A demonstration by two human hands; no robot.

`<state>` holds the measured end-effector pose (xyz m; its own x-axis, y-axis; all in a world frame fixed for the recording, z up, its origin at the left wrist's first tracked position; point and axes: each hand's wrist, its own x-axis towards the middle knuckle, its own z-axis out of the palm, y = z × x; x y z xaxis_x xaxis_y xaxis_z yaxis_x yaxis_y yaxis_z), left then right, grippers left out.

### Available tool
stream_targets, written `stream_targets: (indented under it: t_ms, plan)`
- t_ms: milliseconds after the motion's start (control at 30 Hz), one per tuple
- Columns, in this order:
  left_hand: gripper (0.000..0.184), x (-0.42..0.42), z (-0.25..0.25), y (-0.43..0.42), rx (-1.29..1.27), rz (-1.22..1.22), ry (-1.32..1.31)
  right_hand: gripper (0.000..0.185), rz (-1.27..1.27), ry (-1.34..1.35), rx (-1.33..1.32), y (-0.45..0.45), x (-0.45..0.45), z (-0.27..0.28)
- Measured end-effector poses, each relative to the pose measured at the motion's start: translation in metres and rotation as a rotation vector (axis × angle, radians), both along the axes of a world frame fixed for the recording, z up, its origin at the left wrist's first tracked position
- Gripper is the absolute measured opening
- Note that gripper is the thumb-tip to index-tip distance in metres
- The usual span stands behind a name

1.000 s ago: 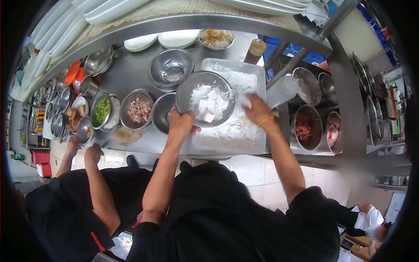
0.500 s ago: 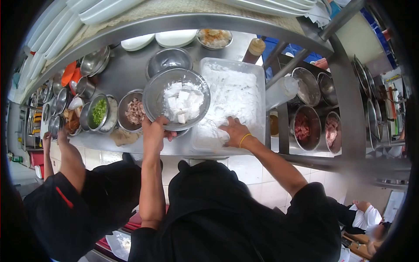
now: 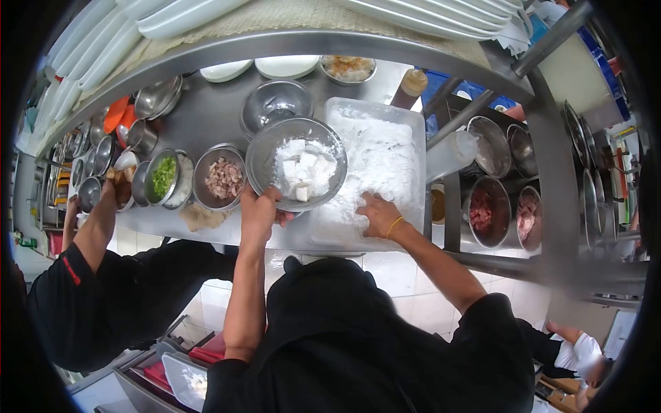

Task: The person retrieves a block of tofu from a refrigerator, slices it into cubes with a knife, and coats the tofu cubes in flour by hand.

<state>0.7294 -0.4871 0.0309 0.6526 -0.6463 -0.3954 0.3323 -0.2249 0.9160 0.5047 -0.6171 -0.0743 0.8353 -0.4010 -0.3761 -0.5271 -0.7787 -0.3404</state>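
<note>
My left hand [image 3: 259, 215] grips the near rim of a metal bowl [image 3: 260, 172], thumb inside. White floured cubes [image 3: 306, 168], possibly tofu, lie in it among loose white powder. The bowl is tilted and overlaps the left edge of a clear plastic tub [image 3: 417, 138]. Fine white powder like flour [image 3: 368, 151] covers the tub's inside. Over the tub's near part, my right hand [image 3: 383, 216] touches the powder with bent, parted fingers and holds nothing visible. A yellow band circles that wrist. Another metal bowl [image 3: 277, 103] stands just behind the held one.
Left are bowls of diced meat [image 3: 224, 177] and chopped greens [image 3: 164, 177], with a cloth [image 3: 203, 217] at the counter edge. A co-worker's hand [image 3: 106, 199] works farther left. A metal shelf rail [image 3: 296, 43] crosses above; a bottle [image 3: 451, 151] and raw-meat bowls [image 3: 490, 210] stand right.
The view has shifted slightly. My left hand has brought the bowl a little right, farther over the tub. My right hand's fingers have shifted in the powder. The co-worker has moved left.
</note>
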Motion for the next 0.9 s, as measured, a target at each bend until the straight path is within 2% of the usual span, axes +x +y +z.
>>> stream_targets:
  t_ms: [67,100,167,200,233,300,333,400,433,500,567,633,667,733,767,833,900]
  plan:
    - [0.026,-0.001,0.001,-0.004,0.013,-0.008,0.003,0.053,-0.04,-0.174,-0.011,-0.005,-0.005,-0.015]
    - [0.026,-0.001,0.003,-0.005,0.016,-0.02,-0.002,0.053,-0.042,-0.176,-0.011,-0.008,-0.008,-0.021]
    - [0.026,-0.004,0.003,-0.009,0.02,-0.032,-0.008,0.053,-0.257,-0.379,0.055,-0.021,-0.014,-0.028]
    - [0.028,-0.004,0.003,-0.01,0.037,-0.045,-0.031,0.049,-0.325,-0.391,0.283,-0.032,-0.013,-0.013]
    - [0.03,-0.004,0.002,-0.012,0.052,-0.053,-0.056,0.049,-0.322,-0.392,0.28,-0.04,-0.011,0.003]
    - [0.033,-0.005,-0.008,-0.018,0.051,-0.077,-0.051,0.05,-0.582,-0.617,0.445,-0.048,-0.008,0.041]
    - [0.035,-0.007,-0.011,-0.021,0.05,-0.109,-0.047,0.05,-0.585,-0.617,0.449,-0.05,-0.003,0.063]
    - [0.037,-0.016,-0.008,-0.031,0.085,-0.127,-0.041,0.047,-0.481,-0.856,0.307,-0.049,0.015,0.105]
    - [0.039,-0.023,-0.005,-0.036,0.117,-0.14,-0.034,0.047,-0.49,-0.86,0.304,-0.048,0.021,0.118]
    - [0.037,-0.031,-0.006,-0.044,0.102,-0.179,-0.043,0.042,-0.3,-0.955,0.202,-0.05,0.031,0.134]
    - [0.034,-0.026,-0.016,-0.044,0.144,-0.198,0.123,0.037,-0.312,-1.001,0.11,-0.064,0.033,0.117]
    - [0.033,-0.023,-0.021,-0.038,0.141,-0.17,0.136,0.032,-0.599,-1.028,0.022,-0.078,0.029,0.097]
    - [0.032,-0.021,-0.022,-0.033,0.14,-0.14,0.149,0.033,-0.687,-0.923,-0.037,-0.087,0.026,0.067]
    - [0.03,-0.015,-0.016,-0.021,0.107,-0.112,0.122,0.036,-0.616,-0.556,-0.082,-0.073,0.031,0.039]
    - [0.029,-0.012,-0.011,-0.015,0.074,-0.089,0.094,0.044,-0.518,-0.454,0.046,-0.064,0.034,0.023]
    - [0.026,-0.009,0.001,-0.002,0.075,-0.028,0.055,0.051,-0.4,-0.221,0.086,-0.038,0.047,0.009]
    - [0.023,-0.002,0.009,0.013,0.07,0.044,0.014,0.055,-0.286,-0.234,0.064,-0.034,0.051,-0.026]
